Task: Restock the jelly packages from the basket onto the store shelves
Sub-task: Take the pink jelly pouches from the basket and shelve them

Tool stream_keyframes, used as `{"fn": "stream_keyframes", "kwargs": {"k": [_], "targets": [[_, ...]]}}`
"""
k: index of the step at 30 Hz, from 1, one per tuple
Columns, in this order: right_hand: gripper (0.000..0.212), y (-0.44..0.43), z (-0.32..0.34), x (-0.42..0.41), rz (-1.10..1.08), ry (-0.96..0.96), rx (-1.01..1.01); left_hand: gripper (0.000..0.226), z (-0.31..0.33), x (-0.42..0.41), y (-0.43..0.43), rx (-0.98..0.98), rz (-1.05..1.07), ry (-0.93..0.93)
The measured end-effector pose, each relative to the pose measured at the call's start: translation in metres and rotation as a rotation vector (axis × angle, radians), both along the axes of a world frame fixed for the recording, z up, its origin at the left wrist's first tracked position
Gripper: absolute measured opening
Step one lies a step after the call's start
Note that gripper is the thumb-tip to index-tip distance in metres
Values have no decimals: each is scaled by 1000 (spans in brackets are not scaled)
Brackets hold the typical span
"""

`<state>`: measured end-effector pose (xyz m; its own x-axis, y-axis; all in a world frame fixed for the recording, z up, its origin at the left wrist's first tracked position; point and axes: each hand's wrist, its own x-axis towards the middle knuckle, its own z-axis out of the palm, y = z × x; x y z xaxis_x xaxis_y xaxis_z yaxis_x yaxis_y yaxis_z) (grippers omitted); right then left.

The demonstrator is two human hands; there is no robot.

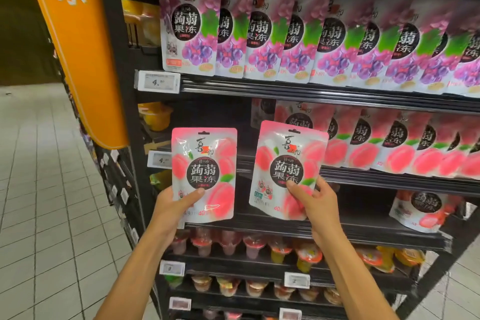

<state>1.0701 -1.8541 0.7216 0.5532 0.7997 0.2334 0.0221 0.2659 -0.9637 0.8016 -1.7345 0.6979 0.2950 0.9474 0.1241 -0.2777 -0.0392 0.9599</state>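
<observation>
**2 peach pouches up at the peach shelf's left end**

Shelf unit (122, 112): grape pouches (311, 34) fill the shelf above. The peach row (389, 148) runs from mid-shelf to the right end of its shelf (389, 179). Left end of that shelf looks unfilled, as far as can be seen behind the held packs. Basket not in view.

Left pouch (205, 163) is upright w/ long axis vertical and print facing out, in front of the shelf's left corner. Right pouch (288, 163) is also upright, top tipped a bit to the right. Its right edge overlaps the row's first pack in view; touching or not, can't tell.

Left hand (174, 205) pinches its pouch at the lower left corner, thumb on the front, fingers hidden behind. Right hand (317, 202) does likewise at the lower right of its pouch.

Judgement: the slot lies straight ahead, beyond both pouches. Right hand is nearer the row, so prob. goes in first, bottom edge over the shelf's front lip. Left then fills toward the corner by the price tag (159, 160).
</observation>
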Motion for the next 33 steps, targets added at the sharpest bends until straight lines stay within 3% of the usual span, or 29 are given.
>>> {"fn": "stream_keyframes", "kwargs": {"k": [9,18,22,26,33], "targets": [[27,55,43,-8,-86,-129,14,60,3,-12,10,16,5,-10],[45,101,63,-19,-211,-209,-4,55,3,-24,18,42,4,-12],[38,109,63,-24,-258,-281,43,53,4,-26,22,32,12,-13],[49,117,56,-24,-245,-301,22,54,3,-24,24,23,17,-15],[33,108,42,-21,-214,-390,24,55,-1,-18,23,12,9,-16]]}}
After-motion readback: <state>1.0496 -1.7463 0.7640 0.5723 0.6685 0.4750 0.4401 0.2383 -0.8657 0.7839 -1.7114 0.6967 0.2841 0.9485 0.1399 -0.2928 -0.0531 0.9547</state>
